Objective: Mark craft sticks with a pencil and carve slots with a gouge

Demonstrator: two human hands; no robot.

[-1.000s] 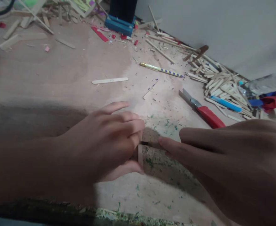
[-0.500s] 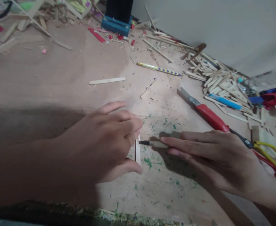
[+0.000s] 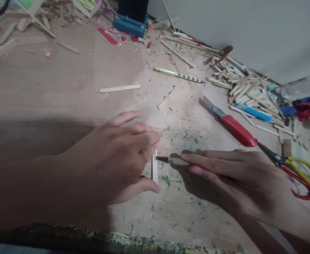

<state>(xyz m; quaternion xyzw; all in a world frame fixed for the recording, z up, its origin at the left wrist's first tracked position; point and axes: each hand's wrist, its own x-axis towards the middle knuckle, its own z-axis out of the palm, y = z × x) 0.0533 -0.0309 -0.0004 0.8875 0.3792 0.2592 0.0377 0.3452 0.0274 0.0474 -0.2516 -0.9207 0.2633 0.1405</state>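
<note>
My left hand (image 3: 128,151) presses a pale wooden craft stick (image 3: 154,169) against the tabletop, fingers at its far end and thumb at its near end. Part of the stick is hidden under the fingers. From the right, my right hand (image 3: 239,180) grips a small carving knife (image 3: 178,161) by its light wooden handle. The knife's dark blade tip meets the right edge of the stick or lies just beside it. Green shavings lie on the table around the tool.
A red-handled utility knife (image 3: 236,130) and yellow-and-red scissors (image 3: 300,169) lie to the right. Beyond are a dotted pencil (image 3: 180,75), a loose craft stick (image 3: 120,88), a heap of sticks (image 3: 246,86) and a blue stand (image 3: 130,25). A wall (image 3: 236,28) bounds the back right.
Both hands hold nearly the same pose. The blade tip has shifted very slightly along the stick's edge, and the view has tilted a little.
</note>
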